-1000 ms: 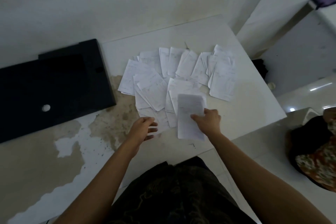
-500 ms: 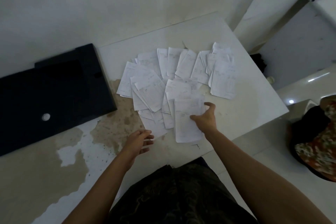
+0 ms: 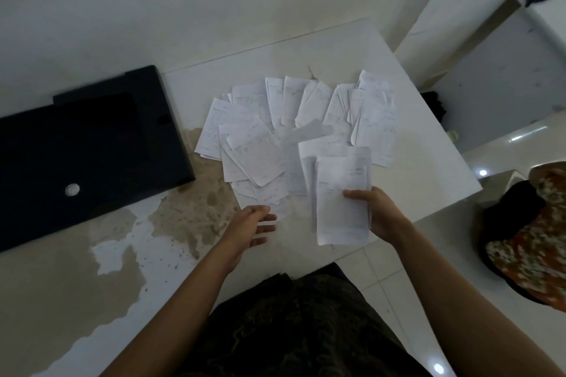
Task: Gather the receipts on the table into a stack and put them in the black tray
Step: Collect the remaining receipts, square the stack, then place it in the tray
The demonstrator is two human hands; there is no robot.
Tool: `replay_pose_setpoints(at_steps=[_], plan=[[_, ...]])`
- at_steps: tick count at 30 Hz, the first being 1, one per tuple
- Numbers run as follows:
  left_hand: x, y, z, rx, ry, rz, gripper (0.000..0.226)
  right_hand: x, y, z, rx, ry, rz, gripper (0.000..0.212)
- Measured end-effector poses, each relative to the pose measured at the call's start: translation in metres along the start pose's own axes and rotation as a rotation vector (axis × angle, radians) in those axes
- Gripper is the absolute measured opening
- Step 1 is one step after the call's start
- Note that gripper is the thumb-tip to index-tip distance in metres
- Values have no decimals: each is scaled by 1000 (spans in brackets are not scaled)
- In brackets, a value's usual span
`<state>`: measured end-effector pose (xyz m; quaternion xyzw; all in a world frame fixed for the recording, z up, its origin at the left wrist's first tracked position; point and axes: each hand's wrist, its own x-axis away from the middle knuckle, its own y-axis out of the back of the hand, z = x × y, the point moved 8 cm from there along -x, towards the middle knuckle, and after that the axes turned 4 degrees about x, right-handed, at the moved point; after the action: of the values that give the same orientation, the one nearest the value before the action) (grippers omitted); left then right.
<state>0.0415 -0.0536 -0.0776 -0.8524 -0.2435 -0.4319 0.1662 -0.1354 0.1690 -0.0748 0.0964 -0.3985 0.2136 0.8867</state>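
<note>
Several white receipts [image 3: 275,135] lie fanned out and overlapping on the white table [image 3: 422,168]. My right hand [image 3: 381,214] grips a few receipts [image 3: 340,202] by their right edge, lifted near the table's front edge. My left hand [image 3: 251,223] hovers open, fingers apart, just below the lower left receipts, holding nothing. The black tray [image 3: 92,144] lies flat at the left of the table, with a small pale round spot [image 3: 72,189] on it.
The table's surface is stained and peeling in front of the tray [image 3: 183,217]. A white wall stands behind. At the right, beyond the table edge, lies tiled floor with an orange patterned cloth bundle [image 3: 530,239].
My right hand has picked up receipts and drawn them toward me, off the pile. My left hand has stayed low at the pile's near-left edge, still open.
</note>
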Motion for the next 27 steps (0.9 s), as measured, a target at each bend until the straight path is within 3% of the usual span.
replay_pose_setpoints(at_steps=[4, 11, 15, 20, 24, 27], plan=[[-2, -7, -10, -19, -19, 6, 22, -5, -8, 4, 368, 22, -137, 25], [-11, 35, -11, 8, -18, -127, 17, -5, -18, 25, 308, 101, -201, 27], [-16, 60, -13, 40, -13, -210, 21, -23, -59, 51, 374, 162, -142, 21], [-17, 81, -23, 48, -46, -269, 22, -63, -122, 73, 734, 184, -140, 34], [-20, 96, -25, 34, -35, -298, 30, -72, -166, 86, 1114, 374, -181, 32], [-21, 107, -22, 35, -26, -311, 33, -70, -187, 85, 1218, 447, -156, 38]])
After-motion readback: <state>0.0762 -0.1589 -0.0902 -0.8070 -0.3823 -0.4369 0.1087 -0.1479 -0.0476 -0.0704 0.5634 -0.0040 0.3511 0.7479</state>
